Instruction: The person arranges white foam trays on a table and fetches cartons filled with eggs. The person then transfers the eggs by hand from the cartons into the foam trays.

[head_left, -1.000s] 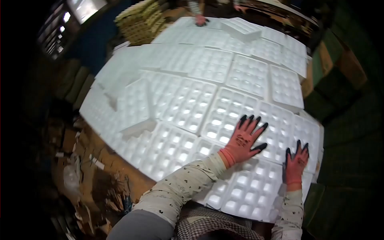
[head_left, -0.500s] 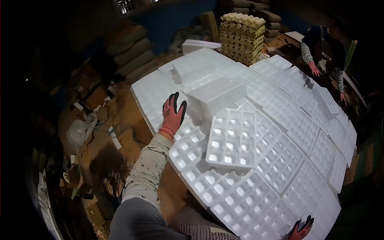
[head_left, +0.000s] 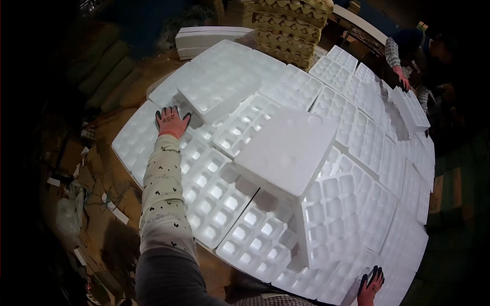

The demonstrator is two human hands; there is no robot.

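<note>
My left hand, in a red glove with black fingertips, is open, fingers spread over the white foam egg trays near the left edge. Just right of it a loose foam tray rests on top of the others. My right hand, gloved alike, lies open low on the right over foam trays near the front edge. Between the hands, a foam block with a smooth top sits raised over the layer. Beside it another foam tray leans tilted, its pockets showing. Neither hand visibly grips anything.
Yellowish egg cartons are stacked behind the foam layer, with white foam slabs left of them. At the far right a co-worker's gloved hand touches an upended foam tray. Scraps litter the floor at left.
My left hand has reached farther left and forward. The loose foam pieces have shifted, and one tray now leans on its edge. The co-worker has bent lower over a foam tray. The view has turned.
</note>
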